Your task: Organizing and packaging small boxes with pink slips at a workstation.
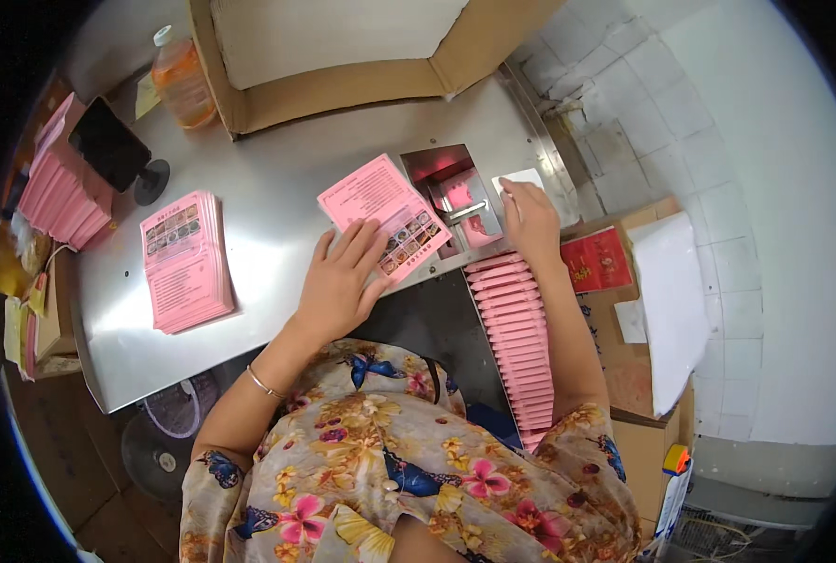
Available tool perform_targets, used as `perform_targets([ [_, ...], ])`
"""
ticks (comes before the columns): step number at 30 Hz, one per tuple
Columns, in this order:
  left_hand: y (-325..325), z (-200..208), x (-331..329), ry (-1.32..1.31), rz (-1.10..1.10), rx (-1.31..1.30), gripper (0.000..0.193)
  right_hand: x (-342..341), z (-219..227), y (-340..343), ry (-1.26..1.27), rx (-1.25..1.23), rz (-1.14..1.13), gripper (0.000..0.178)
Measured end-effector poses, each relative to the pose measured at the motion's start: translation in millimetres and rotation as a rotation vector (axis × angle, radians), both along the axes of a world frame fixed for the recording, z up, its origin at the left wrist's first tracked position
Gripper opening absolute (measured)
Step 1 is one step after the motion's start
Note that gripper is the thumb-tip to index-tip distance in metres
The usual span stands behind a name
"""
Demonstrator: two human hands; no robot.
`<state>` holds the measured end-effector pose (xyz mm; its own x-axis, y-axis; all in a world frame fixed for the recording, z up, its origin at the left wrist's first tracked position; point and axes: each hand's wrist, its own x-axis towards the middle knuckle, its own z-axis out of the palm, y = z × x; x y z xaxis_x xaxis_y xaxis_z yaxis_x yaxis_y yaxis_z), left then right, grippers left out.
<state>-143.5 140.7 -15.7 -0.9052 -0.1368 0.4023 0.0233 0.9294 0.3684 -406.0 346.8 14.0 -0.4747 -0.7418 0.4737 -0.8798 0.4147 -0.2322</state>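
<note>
My left hand [346, 278] lies with its fingers spread on the lower left part of a pink printed paper packet [366, 192]. The packet sits tilted on the metal tabletop, its right edge reaching over a recessed metal slot [437, 161]. Inside the slot some pink material [459, 193] shows beside a metal bar. Right of the slot, my right hand [533, 223] is at a flat white square piece [521, 178], fingers bent and close together. What is between them, if anything, is hidden. Below that forearm runs a long row of pink packets [512, 342] in a chute.
A stack of pink packets [188, 267] stands on the metal table [277, 188] at left, with more bundles [66, 192] behind. A phone [110, 144] on a stand, an orange-liquid bottle [182, 80] and an open cardboard box [343, 83] line the far side. Cartons [624, 366] stand at right.
</note>
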Motion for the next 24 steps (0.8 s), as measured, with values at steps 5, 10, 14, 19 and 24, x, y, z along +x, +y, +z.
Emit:
perform_targets([
  [5, -34.1, 1.6, 24.4, -0.074, -0.016, 0.072, 0.044, -20.7, -26.6, 14.8, -0.004, 0.054, -0.08, 0.042],
  [10, -66.3, 16.7, 54.6, 0.039, 0.2, 0.189, 0.021, -21.8, -21.4, 20.0, 0.047, 0.06, -0.055, 0.045],
  [14, -62.2, 13.1, 46.1, -0.017, 0.303, 0.174, 0.024, -29.4, -30.1, 23.6, 0.03, 0.065, -0.06, 0.04],
  [19, -54.6, 2.0, 41.7, 0.029, 0.298, 0.002, 0.044, -32.2, -34.7, 18.3, 0.094, 0.163, -0.118, 0.038],
  [24, -56.6, -3.9, 40.7, 0.02, 0.274, 0.04, 0.047, -66.1, -38.9, 20.5, -0.108, -0.095, -0.1, 0.04],
])
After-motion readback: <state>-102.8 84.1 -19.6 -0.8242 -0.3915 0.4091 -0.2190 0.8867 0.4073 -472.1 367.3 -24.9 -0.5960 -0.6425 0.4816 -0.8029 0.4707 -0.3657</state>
